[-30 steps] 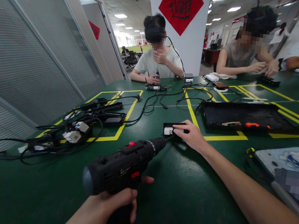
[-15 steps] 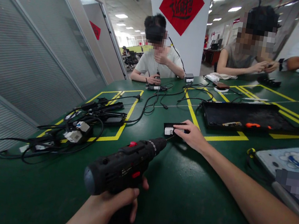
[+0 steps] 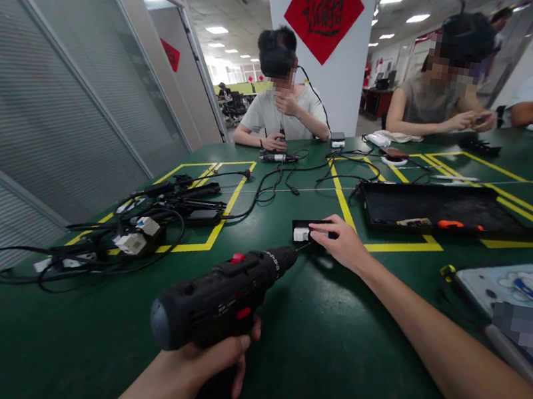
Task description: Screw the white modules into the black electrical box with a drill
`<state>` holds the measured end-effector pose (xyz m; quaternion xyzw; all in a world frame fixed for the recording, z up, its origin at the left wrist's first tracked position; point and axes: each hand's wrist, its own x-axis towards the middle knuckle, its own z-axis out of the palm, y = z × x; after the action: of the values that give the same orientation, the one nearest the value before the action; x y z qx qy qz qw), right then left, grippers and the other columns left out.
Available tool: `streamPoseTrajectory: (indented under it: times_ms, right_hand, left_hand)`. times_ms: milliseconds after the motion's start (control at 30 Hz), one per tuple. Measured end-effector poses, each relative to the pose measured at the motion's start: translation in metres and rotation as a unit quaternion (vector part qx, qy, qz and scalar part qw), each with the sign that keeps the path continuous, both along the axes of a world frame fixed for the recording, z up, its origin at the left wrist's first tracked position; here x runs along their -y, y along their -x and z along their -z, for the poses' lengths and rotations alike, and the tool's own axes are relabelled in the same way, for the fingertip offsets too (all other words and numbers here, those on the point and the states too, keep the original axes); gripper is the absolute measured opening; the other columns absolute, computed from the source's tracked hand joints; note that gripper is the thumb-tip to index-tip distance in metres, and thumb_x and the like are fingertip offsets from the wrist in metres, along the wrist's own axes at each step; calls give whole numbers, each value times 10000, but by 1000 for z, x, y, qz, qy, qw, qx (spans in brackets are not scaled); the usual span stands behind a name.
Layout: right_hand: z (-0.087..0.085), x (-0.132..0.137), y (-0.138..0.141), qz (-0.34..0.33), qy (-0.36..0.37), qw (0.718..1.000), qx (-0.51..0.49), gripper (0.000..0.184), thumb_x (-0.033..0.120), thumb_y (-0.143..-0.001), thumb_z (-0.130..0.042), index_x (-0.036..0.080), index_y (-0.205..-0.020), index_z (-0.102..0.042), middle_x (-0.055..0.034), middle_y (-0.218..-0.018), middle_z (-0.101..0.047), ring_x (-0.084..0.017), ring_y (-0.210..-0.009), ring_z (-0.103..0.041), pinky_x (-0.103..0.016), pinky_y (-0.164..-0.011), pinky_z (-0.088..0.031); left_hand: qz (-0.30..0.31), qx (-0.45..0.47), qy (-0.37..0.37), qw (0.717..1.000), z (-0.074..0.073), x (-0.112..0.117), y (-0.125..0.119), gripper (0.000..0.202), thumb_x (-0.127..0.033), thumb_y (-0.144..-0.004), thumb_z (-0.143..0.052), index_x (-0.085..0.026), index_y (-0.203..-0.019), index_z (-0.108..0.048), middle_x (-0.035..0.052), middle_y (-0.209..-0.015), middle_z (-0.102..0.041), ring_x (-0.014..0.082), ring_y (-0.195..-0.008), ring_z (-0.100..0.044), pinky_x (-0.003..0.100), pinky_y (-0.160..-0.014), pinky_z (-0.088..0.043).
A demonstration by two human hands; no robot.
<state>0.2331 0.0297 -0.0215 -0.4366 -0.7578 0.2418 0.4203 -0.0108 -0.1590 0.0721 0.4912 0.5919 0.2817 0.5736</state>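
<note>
My left hand (image 3: pixel 204 368) is wrapped round the grip of a black cordless screwdriver (image 3: pixel 224 294) with red buttons. Its bit points away from me at a small black box with a white label (image 3: pixel 306 229) lying on the green table (image 3: pixel 320 370). My right hand (image 3: pixel 343 242) reaches across from the right and lies on that box, fingers pressed on its top. The bit's tip meets the box at its near edge.
A tangle of black cables and adapters (image 3: pixel 140 230) lies at the left inside yellow tape lines. A black tray (image 3: pixel 447 208) sits at the back right, a printed case (image 3: pixel 516 283) at the right edge. Three other people sit at the table's far side.
My left index finger has curled in against the screwdriver's trigger. The tool and my right hand have hardly moved.
</note>
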Motion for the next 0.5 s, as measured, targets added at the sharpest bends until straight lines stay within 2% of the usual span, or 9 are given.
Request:
streamPoseTrajectory:
  times_ms: [67,300,500]
  right_hand:
    - [-1,1,0,-1,2,1000,-1,256,345,-872,-612,232,-1093,-674,-38,-982,-530,-147,-832,-544,-270,-769,-443]
    - [-3,-1,0,-4,1,1000,6,257,333,-868,-620,227,-1097,-672,-44,-989,-534,-152,-840,-546,-277,-780,-444]
    - [-5,1,0,-2,9,1000,15,255,333,-873,-617,227,-1098,-671,-47,-988,-536,-153,-836,-546,-274,-770,-443]
  left_hand:
    - [1,6,-2,1000,1,0,1,354,-384,-808,-563,-139,-1063,-573,55,-843,-661,137,-546,-544,312,-643,-424]
    - [-3,5,11,1000,-1,1,0,332,-385,-810,-562,-131,-1023,-577,22,-629,-621,153,-551,-545,286,-590,-411]
    - [-4,3,-1,1000,-3,2,-2,276,-386,-807,-569,-148,-946,-578,7,-646,-612,142,-542,-536,276,-579,-394]
